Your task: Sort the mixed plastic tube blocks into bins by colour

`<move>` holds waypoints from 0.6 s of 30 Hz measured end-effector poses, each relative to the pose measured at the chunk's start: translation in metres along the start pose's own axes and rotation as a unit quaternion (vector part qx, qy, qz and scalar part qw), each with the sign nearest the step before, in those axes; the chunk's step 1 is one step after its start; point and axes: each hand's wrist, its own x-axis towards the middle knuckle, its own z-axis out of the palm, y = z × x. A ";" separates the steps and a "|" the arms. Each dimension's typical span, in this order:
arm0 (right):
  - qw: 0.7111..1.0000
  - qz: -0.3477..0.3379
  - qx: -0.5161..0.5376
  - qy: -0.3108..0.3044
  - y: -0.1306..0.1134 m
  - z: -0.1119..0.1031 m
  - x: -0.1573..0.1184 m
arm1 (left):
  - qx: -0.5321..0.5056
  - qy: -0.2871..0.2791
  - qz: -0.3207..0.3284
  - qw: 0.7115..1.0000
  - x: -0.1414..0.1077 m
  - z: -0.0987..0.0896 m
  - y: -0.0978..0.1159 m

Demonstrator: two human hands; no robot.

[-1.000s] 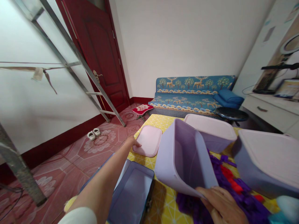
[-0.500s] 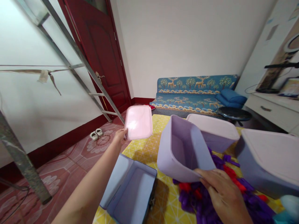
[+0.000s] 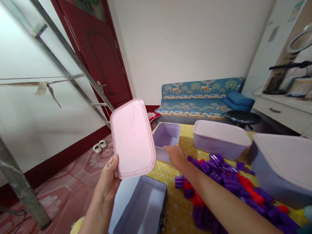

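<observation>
We've got the pink lid (image 3: 133, 138) tilted up in our left hand (image 3: 110, 174), pinched at its near corner, just left of the open lilac bin (image 3: 162, 154). Our right hand (image 3: 175, 155) meets that bin's near rim; how firmly, we can't tell. Beneath us, a yellow, white-lined tablecloth (image 3: 179, 208) carries an open blue-grey case (image 3: 146, 208), heaped purple and red plastic pieces (image 3: 219, 175) and two lidded bins (image 3: 216, 144). Beyond: a deer-patterned blue sofa (image 3: 195, 104), a dark red door (image 3: 97, 48), a metal ladder (image 3: 78, 61), white shoes (image 3: 99, 146) on reddish floor tiles (image 3: 83, 182).

Yellow cloth (image 3: 186, 138) under bins (image 3: 162, 155), case (image 3: 146, 208), pieces (image 3: 219, 175)
</observation>
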 end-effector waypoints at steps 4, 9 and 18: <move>1.000 0.013 -0.020 -0.015 0.008 -0.002 0.012 | 0.010 0.019 -0.005 1.000 -0.008 -0.012 -0.005; 0.998 0.051 -0.042 -0.012 0.043 -0.006 0.015 | 0.010 0.031 0.000 0.999 -0.014 -0.018 -0.006; 0.993 0.108 -0.050 -0.010 0.086 -0.006 0.018 | 0.014 0.039 -0.023 0.999 -0.019 -0.024 -0.008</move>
